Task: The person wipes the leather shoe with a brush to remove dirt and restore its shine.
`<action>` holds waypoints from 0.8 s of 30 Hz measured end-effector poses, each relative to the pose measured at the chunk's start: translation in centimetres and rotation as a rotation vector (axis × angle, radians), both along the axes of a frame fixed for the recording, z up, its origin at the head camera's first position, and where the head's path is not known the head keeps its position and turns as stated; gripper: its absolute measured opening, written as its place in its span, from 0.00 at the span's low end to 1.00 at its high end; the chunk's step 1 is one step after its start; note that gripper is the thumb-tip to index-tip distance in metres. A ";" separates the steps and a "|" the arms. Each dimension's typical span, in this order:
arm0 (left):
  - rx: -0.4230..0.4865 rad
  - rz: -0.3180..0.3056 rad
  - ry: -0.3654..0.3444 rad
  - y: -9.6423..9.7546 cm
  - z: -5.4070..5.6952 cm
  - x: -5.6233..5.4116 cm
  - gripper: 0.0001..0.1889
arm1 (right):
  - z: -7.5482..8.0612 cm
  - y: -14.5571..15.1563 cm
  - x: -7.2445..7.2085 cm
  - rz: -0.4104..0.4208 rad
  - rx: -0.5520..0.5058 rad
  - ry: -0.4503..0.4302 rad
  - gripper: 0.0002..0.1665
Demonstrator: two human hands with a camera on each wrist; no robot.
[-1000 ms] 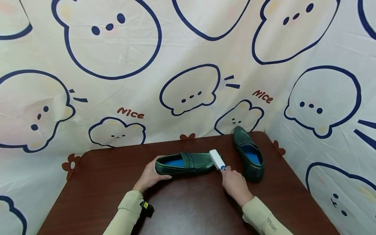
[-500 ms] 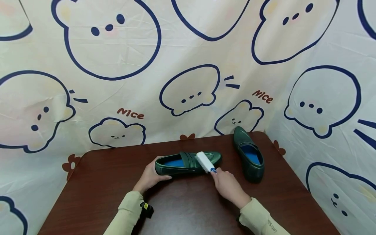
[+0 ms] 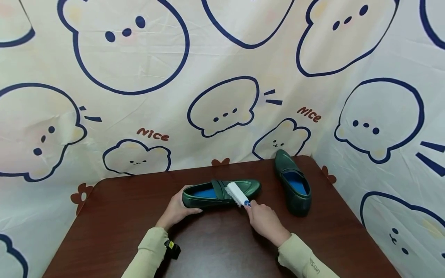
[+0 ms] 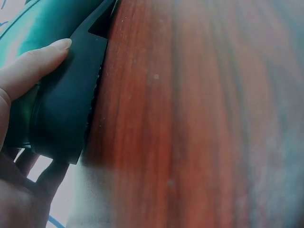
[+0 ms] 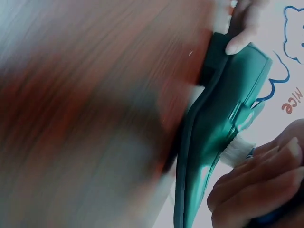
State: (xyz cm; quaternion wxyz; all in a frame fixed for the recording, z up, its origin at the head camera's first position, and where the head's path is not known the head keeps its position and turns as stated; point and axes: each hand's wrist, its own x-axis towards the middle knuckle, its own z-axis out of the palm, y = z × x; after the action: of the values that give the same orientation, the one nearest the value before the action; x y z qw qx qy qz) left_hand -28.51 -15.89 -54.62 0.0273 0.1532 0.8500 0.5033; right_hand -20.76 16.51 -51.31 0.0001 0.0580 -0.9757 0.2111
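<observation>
A green loafer (image 3: 205, 201) with a blue insole lies sideways on the table, toe to the right. Its heel end is gripped by my left hand (image 3: 178, 208); in the left wrist view the thumb (image 4: 38, 66) presses along the side just above the black heel. My right hand (image 3: 265, 222) holds a white brush (image 3: 237, 193) by its handle. The bristles (image 5: 235, 151) touch the loafer's upper beside the strap, as the right wrist view shows. The matching loafer (image 3: 294, 185) stands farther right, toe toward the back, with no hand on it.
The dark brown wooden table (image 3: 121, 216) has its back edge against a cream cloth (image 3: 222, 54) printed with blue cartoon outlines. A black strap device (image 3: 172, 249) sits at the left wrist.
My right hand has drawn the brush leftward along the loafer's upper, from the toe to near the strap. My left hand keeps its grip on the heel.
</observation>
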 end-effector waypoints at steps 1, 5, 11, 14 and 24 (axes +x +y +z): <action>0.005 -0.002 -0.004 0.0 0.0 0.0 0.46 | 0.0 0.3 0.0 -0.009 0.016 0.013 0.15; 0.008 -0.004 -0.001 -0.2 -0.1 0.0 0.45 | -0.2 2.0 -0.2 -0.053 0.084 0.080 0.15; 0.006 -0.016 -0.008 0.1 -0.2 -0.1 0.45 | -0.6 4.7 -0.2 -0.138 0.157 0.225 0.17; 0.011 -0.014 -0.013 0.1 -0.2 -0.2 0.45 | -0.6 5.3 -0.2 -0.155 0.176 0.275 0.19; 0.040 -0.019 -0.007 0.2 -0.3 -0.1 0.45 | 1.3 1.8 0.7 0.022 0.027 0.079 0.15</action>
State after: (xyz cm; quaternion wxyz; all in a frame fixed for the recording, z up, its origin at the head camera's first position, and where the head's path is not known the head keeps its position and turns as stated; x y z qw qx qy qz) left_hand -28.63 -15.65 -54.92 0.0318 0.1602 0.8380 0.5206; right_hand -20.04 18.28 -50.03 0.0355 0.0769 -0.9771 0.1954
